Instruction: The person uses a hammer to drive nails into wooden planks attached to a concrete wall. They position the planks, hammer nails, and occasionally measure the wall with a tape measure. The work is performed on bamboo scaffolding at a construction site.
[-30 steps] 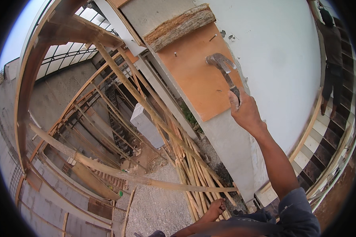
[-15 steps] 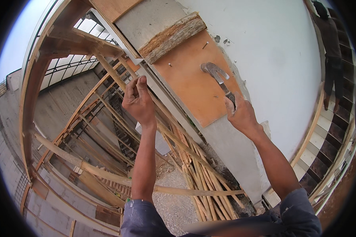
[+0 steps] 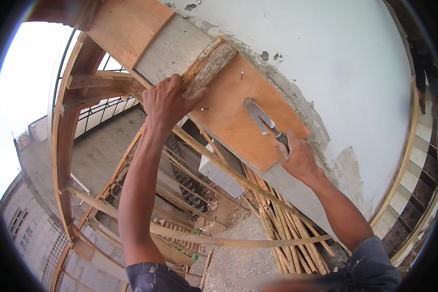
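My left hand (image 3: 168, 100) is closed round the near left end of a rough, bark-edged wood block (image 3: 210, 63), its thumb against the near side. The block lies across an orange plywood panel (image 3: 228, 119) on the grey wall strip. My right hand (image 3: 299, 156) grips a claw hammer (image 3: 252, 107) by its dark handle; the metal head is over the panel, and I cannot tell whether it touches. One nail (image 3: 242, 75) stands out of the panel beside the block. A second nail (image 3: 204, 109) sticks out near the panel's left edge, close to my left hand.
A white wall (image 3: 345, 82) with chipped mortar borders the panel on the right. Below left are a curved wooden frame (image 3: 62, 121) and a long pole (image 3: 238, 241). Bundled bamboo poles (image 3: 289, 228) lie beneath. Tiled steps (image 3: 413, 160) run along the far right.
My left hand has moved up from beside the panel and taken hold of the block's end. The right hand still holds the hammer over the panel. The whole view has shifted.
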{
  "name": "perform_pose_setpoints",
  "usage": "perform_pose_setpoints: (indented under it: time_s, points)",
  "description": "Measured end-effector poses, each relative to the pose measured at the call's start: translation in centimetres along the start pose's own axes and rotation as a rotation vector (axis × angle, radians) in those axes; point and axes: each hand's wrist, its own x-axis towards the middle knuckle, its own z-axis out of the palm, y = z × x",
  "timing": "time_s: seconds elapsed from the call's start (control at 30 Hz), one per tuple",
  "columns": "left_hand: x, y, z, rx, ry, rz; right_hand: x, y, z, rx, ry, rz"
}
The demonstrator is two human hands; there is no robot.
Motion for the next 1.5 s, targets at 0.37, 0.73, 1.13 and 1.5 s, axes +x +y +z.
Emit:
perform_pose_setpoints:
  time_s: [0.37,0.73,1.13,1.5]
  points:
    - [3.7,1.4,-5.3,0.107,-0.087,0.006,-5.5,4.5,-0.1,0.104,0.062,-0.083]
    - [12.3,1.1,-9.7,0.188,-0.018,-0.013,3.0,2.1,-4.6,0.019,0.674,-0.373]
    - [19.9,-2.8,-15.0,-0.727,0.349,-0.322,12.0,0.1,-6.2,0.11,0.755,-0.461]
    - [17.3,-6.4,-9.5,-0.847,0.735,-0.599,21.9,-8.5,-5.2,0.509,0.682,-0.292]
